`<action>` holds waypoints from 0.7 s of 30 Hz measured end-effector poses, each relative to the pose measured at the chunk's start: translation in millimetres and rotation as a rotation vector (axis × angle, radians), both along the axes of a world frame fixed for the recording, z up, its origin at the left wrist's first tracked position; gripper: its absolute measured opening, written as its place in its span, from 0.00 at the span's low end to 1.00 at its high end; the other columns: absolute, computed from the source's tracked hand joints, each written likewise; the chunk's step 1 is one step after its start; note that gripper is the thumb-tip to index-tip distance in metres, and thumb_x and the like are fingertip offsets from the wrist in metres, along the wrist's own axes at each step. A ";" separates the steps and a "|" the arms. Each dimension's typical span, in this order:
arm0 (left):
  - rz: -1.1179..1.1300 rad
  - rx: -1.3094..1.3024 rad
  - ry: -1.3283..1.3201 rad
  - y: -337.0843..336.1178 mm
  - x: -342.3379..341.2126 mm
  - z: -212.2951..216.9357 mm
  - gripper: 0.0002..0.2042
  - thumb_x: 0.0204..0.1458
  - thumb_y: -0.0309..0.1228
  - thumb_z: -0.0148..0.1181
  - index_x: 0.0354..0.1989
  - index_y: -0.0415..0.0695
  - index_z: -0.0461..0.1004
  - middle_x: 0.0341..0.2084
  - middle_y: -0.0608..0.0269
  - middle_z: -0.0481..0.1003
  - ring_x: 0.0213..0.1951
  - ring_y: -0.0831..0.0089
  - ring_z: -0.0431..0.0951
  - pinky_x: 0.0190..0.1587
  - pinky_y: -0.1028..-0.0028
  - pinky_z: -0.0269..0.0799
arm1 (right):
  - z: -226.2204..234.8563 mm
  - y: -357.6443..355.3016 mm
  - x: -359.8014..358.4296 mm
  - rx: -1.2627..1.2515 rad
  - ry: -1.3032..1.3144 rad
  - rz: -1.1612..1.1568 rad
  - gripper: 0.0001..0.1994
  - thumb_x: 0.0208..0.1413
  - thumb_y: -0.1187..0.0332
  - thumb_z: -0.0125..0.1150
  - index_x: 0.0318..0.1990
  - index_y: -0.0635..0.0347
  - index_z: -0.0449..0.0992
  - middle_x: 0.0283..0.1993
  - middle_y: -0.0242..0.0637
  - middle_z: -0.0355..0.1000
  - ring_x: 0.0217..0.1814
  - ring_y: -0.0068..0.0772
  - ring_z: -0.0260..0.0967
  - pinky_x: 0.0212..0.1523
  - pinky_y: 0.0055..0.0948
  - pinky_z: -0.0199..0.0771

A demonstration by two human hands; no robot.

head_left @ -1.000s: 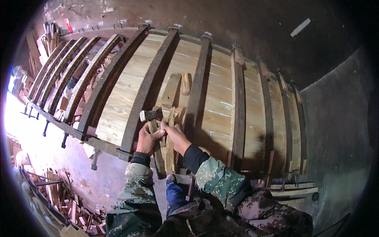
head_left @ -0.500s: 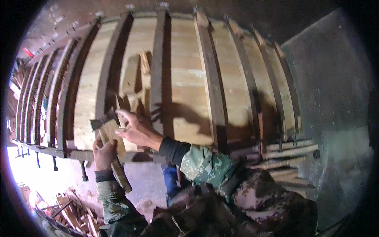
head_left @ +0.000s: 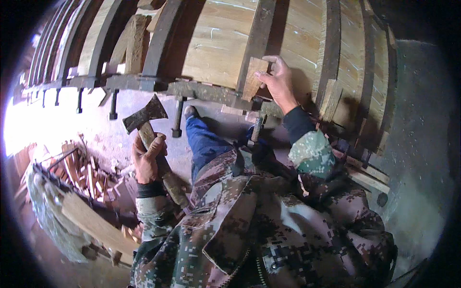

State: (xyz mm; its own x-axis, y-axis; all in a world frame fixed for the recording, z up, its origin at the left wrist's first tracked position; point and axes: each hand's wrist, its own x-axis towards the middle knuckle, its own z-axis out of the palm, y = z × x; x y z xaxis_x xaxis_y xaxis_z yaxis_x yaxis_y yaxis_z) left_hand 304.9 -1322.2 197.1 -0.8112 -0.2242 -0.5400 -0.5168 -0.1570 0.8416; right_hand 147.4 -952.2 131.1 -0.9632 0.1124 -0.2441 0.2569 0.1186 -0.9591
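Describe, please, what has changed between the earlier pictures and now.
The right hand moved rightward, away from the dark-headed, wooden-handled axe, and now pinches a pale, tapered wooden wedge at a long dark bar. The axe came back from over the pale wooden boards toward the body. The left hand still grips the axe; boards and bar stayed put.

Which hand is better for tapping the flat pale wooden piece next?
Probably the left hand: it grips the dark metal axe with a wooden handle. The right hand appears busy holding the flat pale wooden piece.
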 end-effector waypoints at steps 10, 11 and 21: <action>0.417 0.060 0.062 51.8 111.4 21.3 0.10 0.56 0.25 0.68 0.41 0.41 0.73 0.27 0.66 0.76 0.26 0.75 0.75 0.29 0.76 0.70 | -53.5 17.8 -22.1 0.493 0.348 0.052 0.25 0.46 0.72 0.76 0.54 0.62 0.78 0.48 0.46 0.78 0.47 0.38 0.76 0.49 0.35 0.76; 0.434 0.056 0.039 51.6 113.8 20.7 0.10 0.56 0.25 0.68 0.41 0.41 0.72 0.27 0.66 0.76 0.26 0.75 0.75 0.29 0.76 0.70 | -51.3 20.7 -19.6 0.647 0.308 0.125 0.26 0.45 0.69 0.76 0.54 0.62 0.79 0.48 0.49 0.78 0.48 0.43 0.76 0.52 0.38 0.74; 0.357 0.174 0.085 75.4 38.5 5.9 0.13 0.55 0.26 0.67 0.44 0.41 0.69 0.26 0.66 0.74 0.25 0.75 0.74 0.29 0.75 0.71 | -28.5 44.1 -20.9 0.622 -0.082 0.383 0.34 0.49 0.65 0.76 0.63 0.67 0.72 0.36 0.41 0.75 0.36 0.34 0.73 0.40 0.38 0.74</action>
